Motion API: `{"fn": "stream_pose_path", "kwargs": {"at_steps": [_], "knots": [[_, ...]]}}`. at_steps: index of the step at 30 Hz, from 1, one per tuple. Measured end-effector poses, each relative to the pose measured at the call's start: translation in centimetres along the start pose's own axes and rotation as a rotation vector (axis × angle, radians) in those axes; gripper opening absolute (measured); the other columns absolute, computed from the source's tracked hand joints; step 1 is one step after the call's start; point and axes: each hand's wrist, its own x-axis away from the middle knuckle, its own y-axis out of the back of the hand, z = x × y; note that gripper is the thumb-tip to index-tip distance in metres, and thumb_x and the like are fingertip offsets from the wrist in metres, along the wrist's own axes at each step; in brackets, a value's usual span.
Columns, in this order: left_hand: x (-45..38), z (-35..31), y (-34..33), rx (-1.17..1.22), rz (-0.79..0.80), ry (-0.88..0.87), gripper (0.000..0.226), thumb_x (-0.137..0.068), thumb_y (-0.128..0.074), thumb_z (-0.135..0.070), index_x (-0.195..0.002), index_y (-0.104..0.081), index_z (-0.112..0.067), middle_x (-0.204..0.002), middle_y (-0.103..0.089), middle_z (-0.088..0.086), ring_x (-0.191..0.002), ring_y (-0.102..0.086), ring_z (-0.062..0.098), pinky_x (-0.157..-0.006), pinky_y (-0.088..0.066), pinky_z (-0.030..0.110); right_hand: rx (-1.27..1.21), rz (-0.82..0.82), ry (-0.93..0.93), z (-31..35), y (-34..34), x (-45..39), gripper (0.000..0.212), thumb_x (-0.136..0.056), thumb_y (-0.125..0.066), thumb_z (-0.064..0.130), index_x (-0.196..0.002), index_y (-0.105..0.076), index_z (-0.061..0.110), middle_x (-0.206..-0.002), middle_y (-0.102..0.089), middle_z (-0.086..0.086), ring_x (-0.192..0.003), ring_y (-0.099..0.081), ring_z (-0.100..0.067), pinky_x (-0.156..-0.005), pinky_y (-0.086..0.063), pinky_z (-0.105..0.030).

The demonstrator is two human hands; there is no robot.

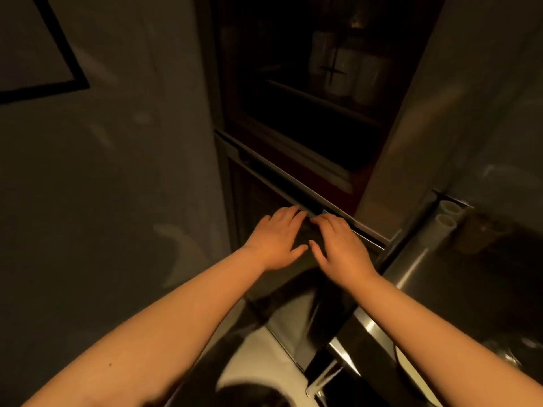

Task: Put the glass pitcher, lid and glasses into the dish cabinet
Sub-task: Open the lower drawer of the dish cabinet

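Left hand [276, 239] and right hand [340, 248] side by side, fingers extended, resting flat on dark glossy cabinet door panel [296, 277]; nothing gripped. Pale cylindrical glasses [346, 69] dimly visible on far shelf inside open dark dish cabinet [293, 118]. Pitcher, lid: cannot tell.

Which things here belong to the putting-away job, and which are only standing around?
For the job: dish cabinet, left hand and right hand, fingers on its dark front panel.

Standing around: pale jars on the inner shelf, framed picture, two pale tubes.
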Motion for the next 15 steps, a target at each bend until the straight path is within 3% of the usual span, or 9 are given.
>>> {"fn": "stream_pose_path", "kwargs": {"at_steps": [9, 15], "knots": [[-6.3, 6.8, -0.9, -0.105, 0.066, -0.015, 0.073, -0.094, -0.044, -0.043, -0.150, -0.012, -0.010, -0.157, -0.012, 0.011, -0.145, -0.007, 0.026, -0.116, -0.012, 0.037, 0.051, -0.006, 0.004, 0.8, -4.6, -6.6, 0.051, -0.073, -0.072, 0.013, -0.120, -0.056, 0.001, -0.117, -0.059, -0.015, -0.108, -0.058, -0.029, -0.090, -0.049, -0.034], [-7.5, 10.3, -1.3, -0.144, 0.092, -0.083, 0.069, -0.096, -0.039, -0.042, -0.150, -0.010, -0.011, -0.157, -0.013, 0.009, -0.145, -0.005, 0.024, -0.117, -0.003, 0.039, 0.093, 0.012, -0.117, 1.7, -6.6, -8.7, 0.051, -0.081, -0.064, 0.012, -0.128, -0.050, -0.001, -0.123, -0.055, -0.017, -0.108, -0.056, -0.032, -0.090, -0.049, -0.038]]}}
